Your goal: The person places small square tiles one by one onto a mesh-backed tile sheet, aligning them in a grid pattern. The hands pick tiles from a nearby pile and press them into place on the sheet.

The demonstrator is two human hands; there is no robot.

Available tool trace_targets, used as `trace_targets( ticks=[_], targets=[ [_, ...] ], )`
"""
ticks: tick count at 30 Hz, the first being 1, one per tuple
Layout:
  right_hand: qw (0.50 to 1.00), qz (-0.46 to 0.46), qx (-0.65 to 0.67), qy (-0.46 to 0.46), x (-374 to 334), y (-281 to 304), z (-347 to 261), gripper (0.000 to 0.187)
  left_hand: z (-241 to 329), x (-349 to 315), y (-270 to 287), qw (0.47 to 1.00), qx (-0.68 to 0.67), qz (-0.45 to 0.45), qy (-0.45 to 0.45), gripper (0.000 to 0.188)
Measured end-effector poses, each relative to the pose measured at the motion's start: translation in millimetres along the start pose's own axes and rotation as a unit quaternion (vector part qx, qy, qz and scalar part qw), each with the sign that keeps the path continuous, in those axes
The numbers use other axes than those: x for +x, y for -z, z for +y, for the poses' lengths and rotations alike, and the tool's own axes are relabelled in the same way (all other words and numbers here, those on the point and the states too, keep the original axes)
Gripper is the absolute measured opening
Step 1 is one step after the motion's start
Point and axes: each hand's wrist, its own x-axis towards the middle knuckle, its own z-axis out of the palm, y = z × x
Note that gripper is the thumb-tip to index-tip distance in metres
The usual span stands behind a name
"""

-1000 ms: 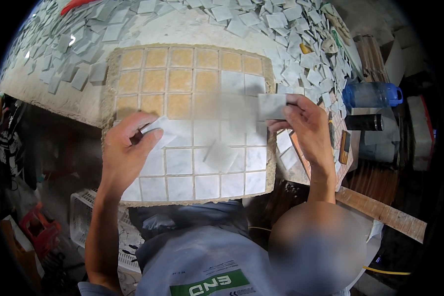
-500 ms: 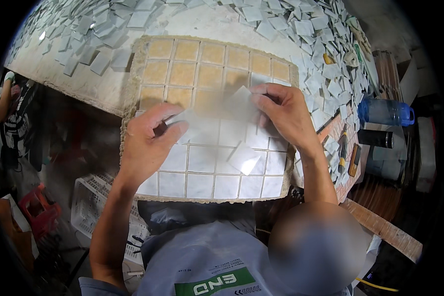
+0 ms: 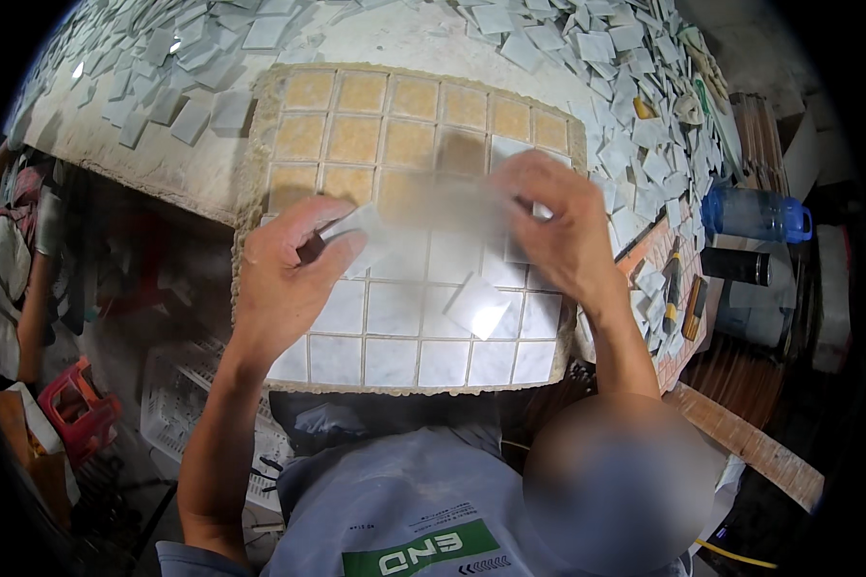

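Note:
My left hand (image 3: 292, 264) pinches a white square tile (image 3: 364, 225) between thumb and forefinger over the left-middle of a gridded tray (image 3: 244, 240) with a rough rim. My right hand (image 3: 556, 216) hovers over the tray's right part, its fingers curled and smeared by motion. Whether it holds a tile I cannot tell. White tiles (image 3: 390, 308) fill the near rows of the grid, while tan squares (image 3: 409, 144) show in the far rows. One loose white tile (image 3: 478, 306) lies askew on top of the near rows. A blurred patch hides the tray's middle.
The tray rests on a pale worktop (image 3: 375, 43). Loose tiles (image 3: 178, 62) are heaped far left, and more tiles (image 3: 635, 125) at right. A utility knife (image 3: 671, 293), a blue water bottle (image 3: 755, 213) and a black cylinder (image 3: 736, 265) lie right. A white plastic basket (image 3: 178, 389) stands lower left.
My right hand has moved slightly and blurred; the tile that stood at its fingertips no longer shows there. My left hand keeps its tile. At the far left, another person's arm has come closer.

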Motion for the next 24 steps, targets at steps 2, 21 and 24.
trace_targets(
  ticks=[2, 21, 24],
  targets=[
    [1.0, -0.024, -0.014, 0.014, -12, -2, -5, 0.019, 3, 0, 0, 1.0, -0.001, -0.004, -0.004, 0.02],
    [0.997, 0.038, 0.063, -0.031, -24, 35, 22, 0.028, 10, 1, 0, 0.999, -0.041, 0.004, 0.023, 0.021],
    [0.991, 0.048, -0.08, -0.093, -49, 49, 17, 0.037, 4, 0, 1, 0.999, -0.01, 0.004, 0.03, 0.025]
  ],
)
